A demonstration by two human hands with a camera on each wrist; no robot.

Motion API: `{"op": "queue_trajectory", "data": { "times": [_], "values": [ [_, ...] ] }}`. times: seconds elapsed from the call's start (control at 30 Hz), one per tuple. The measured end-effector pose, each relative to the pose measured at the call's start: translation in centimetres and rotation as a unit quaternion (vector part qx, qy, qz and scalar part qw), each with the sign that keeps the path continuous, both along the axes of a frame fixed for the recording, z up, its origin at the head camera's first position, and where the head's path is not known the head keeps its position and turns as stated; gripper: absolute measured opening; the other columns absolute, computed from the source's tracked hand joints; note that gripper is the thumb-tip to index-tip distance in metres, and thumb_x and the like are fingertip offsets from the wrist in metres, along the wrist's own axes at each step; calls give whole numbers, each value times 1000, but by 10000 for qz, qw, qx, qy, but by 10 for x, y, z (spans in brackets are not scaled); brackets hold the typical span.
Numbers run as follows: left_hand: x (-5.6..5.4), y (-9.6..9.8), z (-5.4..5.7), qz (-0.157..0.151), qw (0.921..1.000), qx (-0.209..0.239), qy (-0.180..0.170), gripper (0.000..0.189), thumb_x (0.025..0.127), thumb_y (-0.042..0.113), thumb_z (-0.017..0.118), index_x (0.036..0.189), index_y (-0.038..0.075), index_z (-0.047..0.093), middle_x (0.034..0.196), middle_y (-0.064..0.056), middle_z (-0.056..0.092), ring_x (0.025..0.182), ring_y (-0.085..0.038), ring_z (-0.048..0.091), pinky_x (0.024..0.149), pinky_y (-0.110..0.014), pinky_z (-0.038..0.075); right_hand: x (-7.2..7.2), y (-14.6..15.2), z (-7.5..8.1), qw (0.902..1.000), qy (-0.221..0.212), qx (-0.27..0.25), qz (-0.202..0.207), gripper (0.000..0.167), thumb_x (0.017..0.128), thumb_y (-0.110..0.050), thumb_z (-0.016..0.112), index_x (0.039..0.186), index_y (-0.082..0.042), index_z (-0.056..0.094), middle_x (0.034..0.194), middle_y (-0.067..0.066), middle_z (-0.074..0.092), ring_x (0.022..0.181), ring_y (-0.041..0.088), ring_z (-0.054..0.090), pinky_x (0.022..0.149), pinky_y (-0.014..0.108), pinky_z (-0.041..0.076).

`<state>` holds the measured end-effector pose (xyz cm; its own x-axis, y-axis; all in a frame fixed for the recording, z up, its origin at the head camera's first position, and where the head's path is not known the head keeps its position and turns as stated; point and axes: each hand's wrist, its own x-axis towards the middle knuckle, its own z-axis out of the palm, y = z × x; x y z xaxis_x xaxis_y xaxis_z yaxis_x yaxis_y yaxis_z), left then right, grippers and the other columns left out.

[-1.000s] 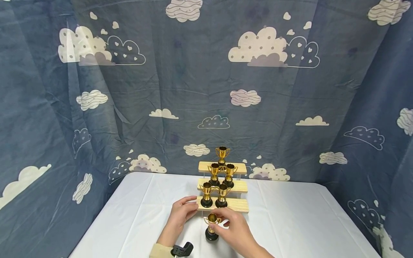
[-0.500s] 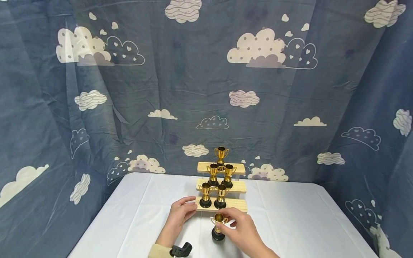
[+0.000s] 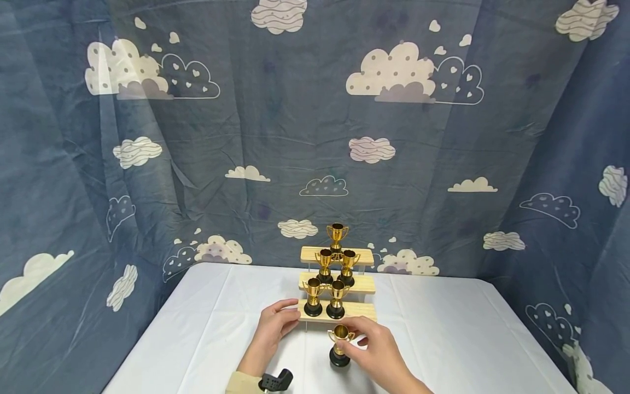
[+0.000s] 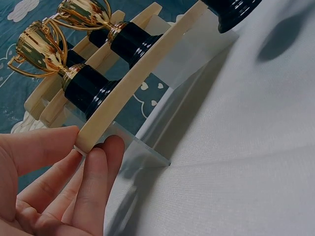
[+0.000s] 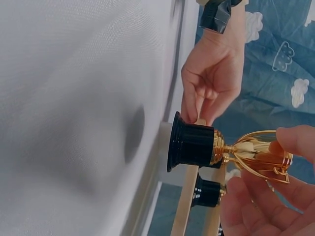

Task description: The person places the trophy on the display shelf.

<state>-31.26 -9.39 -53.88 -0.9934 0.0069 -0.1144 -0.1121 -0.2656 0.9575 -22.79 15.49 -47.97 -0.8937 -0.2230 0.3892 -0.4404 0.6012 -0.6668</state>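
A small gold trophy cup (image 5: 197,145) with a black base is held upright by my right hand (image 3: 376,350), thumb and fingers pinching the cup part. In the right wrist view its base hangs above the white cloth, its shadow apart from it. My left hand (image 4: 64,182) pinches the left end of the lowest wooden shelf (image 4: 133,81) between thumb and fingers. Two trophies stand on that shelf, the left trophy (image 3: 313,298) and the right trophy (image 3: 336,300). The held trophy is in front of the shelf, toward the person.
Two more trophies stand on the middle shelf (image 3: 364,284) and a single trophy (image 3: 337,235) on the top shelf (image 3: 310,254). Clear panels (image 4: 142,142) support the shelves. A white cloth (image 3: 443,339) covers the table, and a blue cloud-print curtain (image 3: 315,109) hangs behind.
My right hand has carried the trophy a little to the right in front of the lowest shelf. The left hand stays at the shelf's end.
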Motion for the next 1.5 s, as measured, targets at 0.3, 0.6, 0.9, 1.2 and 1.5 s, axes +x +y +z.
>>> {"op": "queue_trajectory", "data": {
  "times": [0.3,0.6,0.9,1.2,1.5],
  "values": [
    [-1,0,0,8,10000,36,40,50,83,-2,74,131,-7,61,102,-13,74,88,-15,71,84,-31,59,1,6,2,9998,1,21,-176,31,80,-29,85,108,-30,73,97,-21,67,85,5,63,67,28,58],
    [-1,0,-2,26,10000,-1,55,51,83,-3,73,132,-8,59,104,-15,73,90,-17,71,83,-31,59,1,8,6,9992,-101,36,-391,32,80,-25,86,108,-33,73,97,-23,67,85,4,63,67,25,57],
    [0,0,-1,21,10000,6,64,51,83,-2,73,132,-7,60,105,-16,73,90,-17,71,84,-31,59,-4,14,13,9979,9,-195,-610,34,80,-23,86,110,-31,73,97,-23,67,87,5,65,69,29,59],
    [-1,0,-1,25,10000,21,18,50,83,-3,74,131,-7,61,106,-19,72,88,-16,71,83,-31,59,-12,22,21,9961,363,-130,-799,33,81,-19,85,111,-27,74,99,-18,69,88,8,66,69,31,59],
    [-2,-1,-2,-15,10000,48,17,51,82,-3,73,131,-7,60,106,-18,73,89,-17,71,84,-32,59,-23,27,25,9941,439,-34,-988,33,82,-19,84,112,-23,74,98,-14,69,85,9,67,68,26,57]
  ]
}}
